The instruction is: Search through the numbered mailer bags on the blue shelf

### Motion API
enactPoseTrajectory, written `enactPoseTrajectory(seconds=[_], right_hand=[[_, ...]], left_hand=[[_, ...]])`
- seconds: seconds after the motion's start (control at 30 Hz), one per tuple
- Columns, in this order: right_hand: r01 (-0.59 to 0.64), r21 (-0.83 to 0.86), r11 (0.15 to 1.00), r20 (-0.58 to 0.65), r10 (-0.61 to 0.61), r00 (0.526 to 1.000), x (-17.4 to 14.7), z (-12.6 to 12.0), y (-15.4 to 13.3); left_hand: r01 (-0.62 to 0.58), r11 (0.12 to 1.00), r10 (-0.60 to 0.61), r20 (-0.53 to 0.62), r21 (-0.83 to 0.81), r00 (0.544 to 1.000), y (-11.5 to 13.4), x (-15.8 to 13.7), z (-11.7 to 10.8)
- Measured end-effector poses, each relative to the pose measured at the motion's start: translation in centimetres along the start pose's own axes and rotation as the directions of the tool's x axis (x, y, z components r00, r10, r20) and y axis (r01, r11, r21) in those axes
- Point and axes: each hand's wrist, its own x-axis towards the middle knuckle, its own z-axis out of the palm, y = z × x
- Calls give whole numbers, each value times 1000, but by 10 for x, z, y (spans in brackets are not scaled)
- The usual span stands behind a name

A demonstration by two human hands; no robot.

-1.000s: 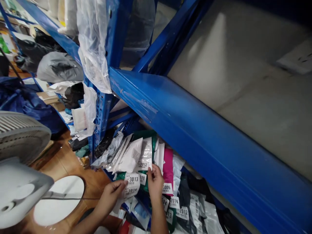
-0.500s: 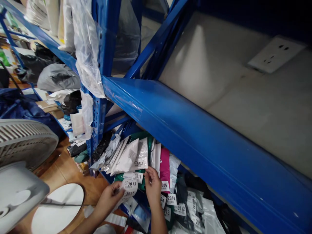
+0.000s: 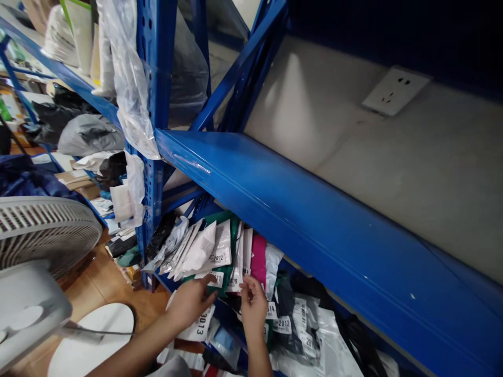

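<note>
My left hand (image 3: 192,302) reaches to the green parcel's label ending in 11 (image 3: 215,279), index finger and thumb apart at its edge. A strip of white labels (image 3: 202,323), printed 3013, hangs below this hand, apparently held by its curled fingers, which are hidden. My right hand (image 3: 253,306) has its thumb and fingertips drawn together beside a white parcel (image 3: 237,267) labelled with 009 at its end. What they pinch, if anything, cannot be made out. To the left leans a white parcel marked 3012 (image 3: 222,243), and a magenta parcel (image 3: 258,262) stands behind my right hand.
A blue shelf beam (image 3: 275,209) crosses above the parcels, joining a blue upright (image 3: 153,183). At left stands a grey fan (image 3: 43,230) with a round white base (image 3: 94,340). Dark and grey parcels (image 3: 288,306) with number labels lie to the right.
My left hand has moved up and right to the green parcel's label, and the label strip has turned beneath it. My right hand has left the 3012 parcel for the 009 one.
</note>
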Motion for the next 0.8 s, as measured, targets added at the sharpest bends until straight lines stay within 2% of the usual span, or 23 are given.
enactPoseTrajectory(seconds=[0.17,0.23,0.37,0.47,0.53,0.67,0.8], right_hand=[[35,-58,998,-81,-39,996,-15,-21,10],[49,-103,994,-120,-61,991,-20,-27,14],[50,-117,992,-183,-71,981,-27,-36,24],[41,-116,992,-277,-72,958,-31,-43,31],[31,-127,991,-326,-72,943,-32,-48,35],[67,-182,981,-298,-119,947,-32,-56,39],[163,-276,947,-252,-235,939,-30,-62,36]], left_hand=[[-159,955,151,51,252,987,18,14,23],[-161,932,145,72,325,987,20,22,28],[-91,919,89,23,385,996,21,31,31],[-168,894,172,28,416,985,29,30,36],[-260,852,252,78,455,965,41,31,41],[-370,769,337,161,521,928,65,43,45],[-330,761,309,136,558,941,69,55,37]])
